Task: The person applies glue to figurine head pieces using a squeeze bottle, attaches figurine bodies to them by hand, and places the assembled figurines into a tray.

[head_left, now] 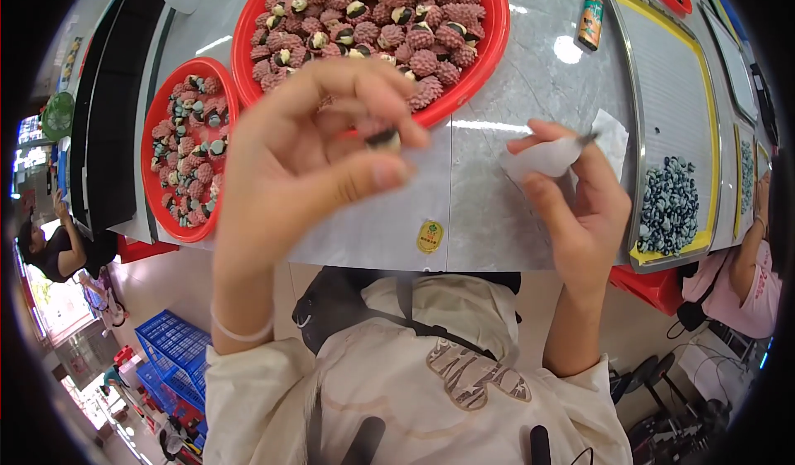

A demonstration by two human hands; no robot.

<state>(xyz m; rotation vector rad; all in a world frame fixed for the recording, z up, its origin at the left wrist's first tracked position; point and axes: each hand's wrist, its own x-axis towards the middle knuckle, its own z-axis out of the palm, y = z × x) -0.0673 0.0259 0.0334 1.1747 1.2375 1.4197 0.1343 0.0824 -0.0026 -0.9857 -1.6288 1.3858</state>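
Note:
Raised over the near edge of the grey table, my left hand (306, 159) is closed in a pinch on a small pink, bumpy piece with a black and cream end (383, 139). The fingers hide much of it, and motion blurs them. To the right, my right hand (580, 208) is wrapped round a white squeeze bottle (542, 157), whose thin dark nozzle points up and right. Behind my left hand stands a large red tub (499, 30) heaped with pink bumpy pieces (389, 9), many with black and cream parts.
At the left is a smaller red tub (151, 154) of similar pieces. A metal tray (679, 76) on the right holds dark-and-white bits (669, 204). An orange-and-green cylinder (590, 22), a white sheet (611, 138) and a gold sticker (430, 236) lie on the table. Two people are farther off.

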